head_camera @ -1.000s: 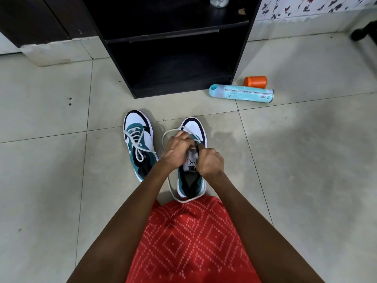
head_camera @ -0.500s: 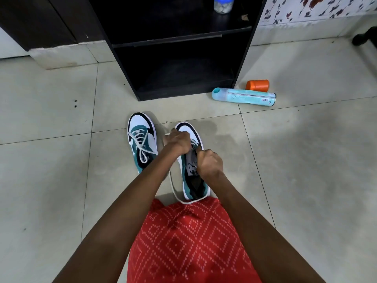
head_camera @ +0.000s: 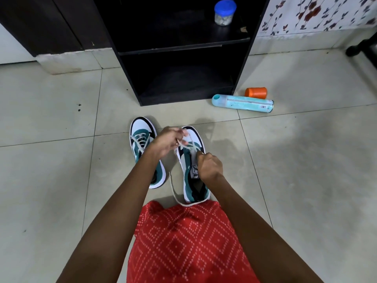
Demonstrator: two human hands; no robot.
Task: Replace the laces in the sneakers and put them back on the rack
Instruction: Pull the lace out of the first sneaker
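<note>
Pinches lace with left hand over sneaker toe; grips tongue with right hand. Sits on floor before rack, beside laced sneaker.

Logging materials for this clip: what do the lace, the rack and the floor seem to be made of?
Lace: woven white fabric cord, matte, lying limp in loose curves.
Rack: probably laminated board, black, smooth, square-edged panels.
Floor: glazed ceramic-looking tiles, pale, faintly glossy, with grout lines.
</note>
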